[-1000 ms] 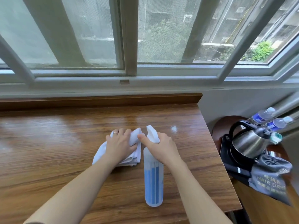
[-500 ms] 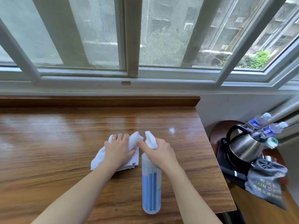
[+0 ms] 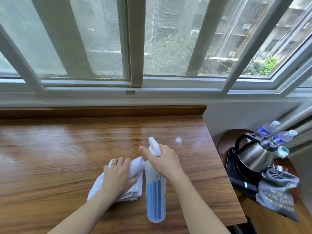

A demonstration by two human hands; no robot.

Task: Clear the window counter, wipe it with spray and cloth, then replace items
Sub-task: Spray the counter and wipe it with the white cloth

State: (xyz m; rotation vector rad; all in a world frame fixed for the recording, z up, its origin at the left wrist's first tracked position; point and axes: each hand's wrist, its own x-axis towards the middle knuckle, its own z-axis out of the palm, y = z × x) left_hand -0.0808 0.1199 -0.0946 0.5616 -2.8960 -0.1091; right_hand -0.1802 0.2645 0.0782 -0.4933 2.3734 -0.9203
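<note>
A wooden window counter (image 3: 50,157) spreads below the window. My right hand (image 3: 164,162) grips the neck of a translucent spray bottle (image 3: 156,196) with blue liquid and a white trigger head, its nozzle pointing away toward the window. My left hand (image 3: 119,177) grips a crumpled white cloth (image 3: 136,165) that lies on the counter just left of the bottle. A small wet patch (image 3: 178,140) glistens on the wood beyond the nozzle.
To the right, lower than the counter, a round dark table (image 3: 226,141) carries a steel kettle (image 3: 253,157) on a black tray, two water bottles (image 3: 276,134) and a grey hair-dryer bag (image 3: 276,196). The counter's right edge (image 3: 219,166) runs beside them. Window frames rise behind the back ledge.
My right hand has carried the spray bottle slightly forward, away from the cloth. My left hand stays on the cloth. The view has tilted up a little.
</note>
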